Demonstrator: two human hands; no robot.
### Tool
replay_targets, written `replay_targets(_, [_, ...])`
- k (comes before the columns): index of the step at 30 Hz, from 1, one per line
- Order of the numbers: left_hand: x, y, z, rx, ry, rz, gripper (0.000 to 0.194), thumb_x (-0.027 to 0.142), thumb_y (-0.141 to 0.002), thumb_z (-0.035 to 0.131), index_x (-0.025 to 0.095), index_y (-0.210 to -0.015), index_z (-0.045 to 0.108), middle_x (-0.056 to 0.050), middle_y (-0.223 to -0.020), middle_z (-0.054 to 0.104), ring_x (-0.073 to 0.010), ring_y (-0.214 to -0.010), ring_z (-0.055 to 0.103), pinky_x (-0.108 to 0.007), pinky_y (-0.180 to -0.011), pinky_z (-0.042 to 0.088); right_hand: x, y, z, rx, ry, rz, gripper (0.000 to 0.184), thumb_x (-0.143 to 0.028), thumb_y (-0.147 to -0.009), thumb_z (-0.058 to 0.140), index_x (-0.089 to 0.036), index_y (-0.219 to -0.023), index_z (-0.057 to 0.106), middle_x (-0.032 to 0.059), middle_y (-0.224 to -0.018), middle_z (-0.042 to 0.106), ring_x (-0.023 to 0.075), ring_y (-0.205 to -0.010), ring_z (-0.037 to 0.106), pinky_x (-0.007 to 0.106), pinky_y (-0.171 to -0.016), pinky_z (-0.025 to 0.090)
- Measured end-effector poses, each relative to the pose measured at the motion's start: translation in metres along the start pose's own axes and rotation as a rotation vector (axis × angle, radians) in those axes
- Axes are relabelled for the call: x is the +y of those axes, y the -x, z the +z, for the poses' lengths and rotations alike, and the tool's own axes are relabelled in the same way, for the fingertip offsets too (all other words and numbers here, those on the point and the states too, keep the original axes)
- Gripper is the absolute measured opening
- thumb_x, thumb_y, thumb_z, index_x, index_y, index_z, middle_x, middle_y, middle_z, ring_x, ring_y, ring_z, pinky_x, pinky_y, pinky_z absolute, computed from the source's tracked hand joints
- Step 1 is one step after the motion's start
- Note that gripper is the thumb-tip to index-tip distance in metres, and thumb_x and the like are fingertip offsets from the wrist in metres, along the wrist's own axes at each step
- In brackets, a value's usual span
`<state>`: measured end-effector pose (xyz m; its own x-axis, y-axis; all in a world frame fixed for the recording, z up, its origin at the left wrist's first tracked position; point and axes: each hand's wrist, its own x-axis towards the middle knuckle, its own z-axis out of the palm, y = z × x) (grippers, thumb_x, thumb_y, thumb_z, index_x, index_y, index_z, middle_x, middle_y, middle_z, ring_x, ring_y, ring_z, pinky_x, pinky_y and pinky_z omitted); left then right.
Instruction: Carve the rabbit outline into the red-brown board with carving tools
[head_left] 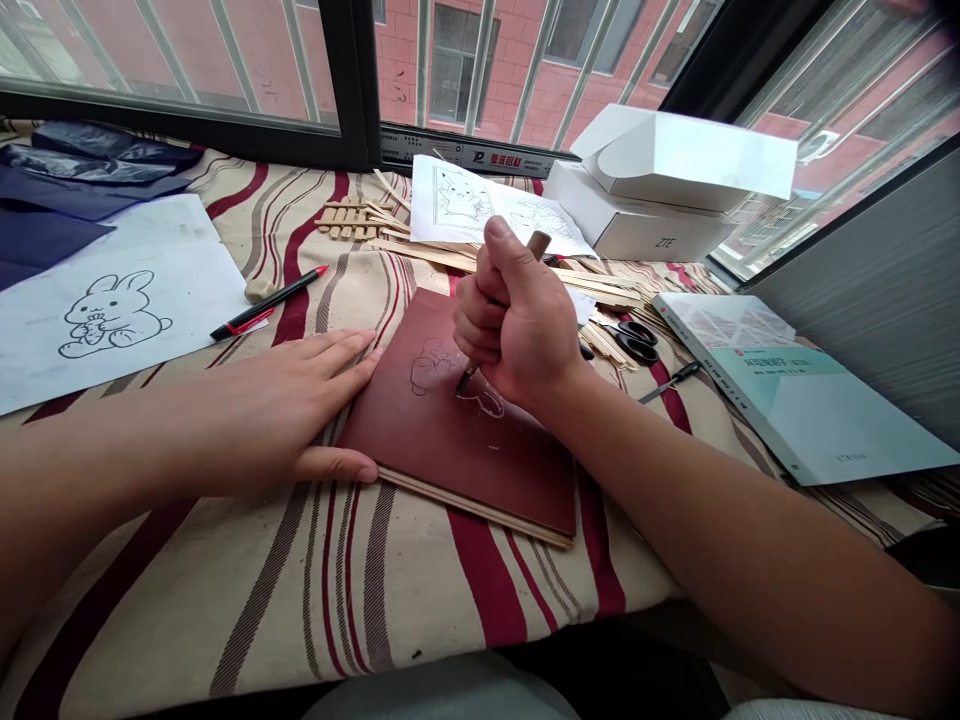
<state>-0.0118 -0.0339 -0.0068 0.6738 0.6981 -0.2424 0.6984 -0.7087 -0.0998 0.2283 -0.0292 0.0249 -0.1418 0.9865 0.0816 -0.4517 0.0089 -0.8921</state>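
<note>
A dark red wooden board (pixel 450 440) lies on the striped cloth, with a cartoon outline cut into its top. My right hand (pixel 517 320) is a fist wrapped round a carving tool (pixel 537 243) with a wooden handle. The tool's metal tip (pixel 466 378) presses on the board at the outline. My left hand (pixel 300 410) lies flat and open on the cloth, fingers stretched out. Its fingertips and thumb touch the board's left edge.
A rabbit drawing on white paper (pixel 112 300), dark blue carbon sheets (pixel 67 190), an eraser (pixel 259 289) and a red-and-black pen (pixel 270 300) lie left. Wooden sticks (pixel 420 250), another drawing (pixel 480 205), scissors (pixel 634 340), a white box (pixel 660 190) and a book (pixel 795 390) lie behind and right.
</note>
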Motion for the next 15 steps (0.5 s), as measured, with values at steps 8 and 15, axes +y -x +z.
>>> replay_targets(8, [-0.0006, -0.0003, -0.0012, -0.009, 0.005, -0.001, 0.122, 0.1, -0.086, 0.027, 0.013, -0.172, 0.025, -0.023, -0.181, 0.017, -0.0435, -0.163, 0.031, -0.051, -0.13, 0.029, -0.0016, -0.0007, 0.0003, 0.026, 0.011, 0.025, 0.069, -0.061, -0.104, 0.059, -0.023, -0.058, 0.025, -0.0083, -0.048, 0.022, 0.0055, -0.041, 0.013, 0.025, -0.04, 0.01])
replay_targets(15, [0.0014, -0.0002, -0.002, -0.043, -0.001, -0.019, 0.125, 0.101, -0.085, 0.019, 0.01, -0.171, 0.027, -0.023, -0.181, 0.016, -0.043, -0.164, 0.029, -0.051, -0.131, 0.027, -0.0012, 0.0005, 0.0028, 0.041, 0.027, 0.027, 0.07, -0.06, -0.104, 0.059, -0.023, -0.057, 0.025, -0.0084, -0.047, 0.022, 0.0052, -0.04, 0.013, 0.024, -0.039, 0.012])
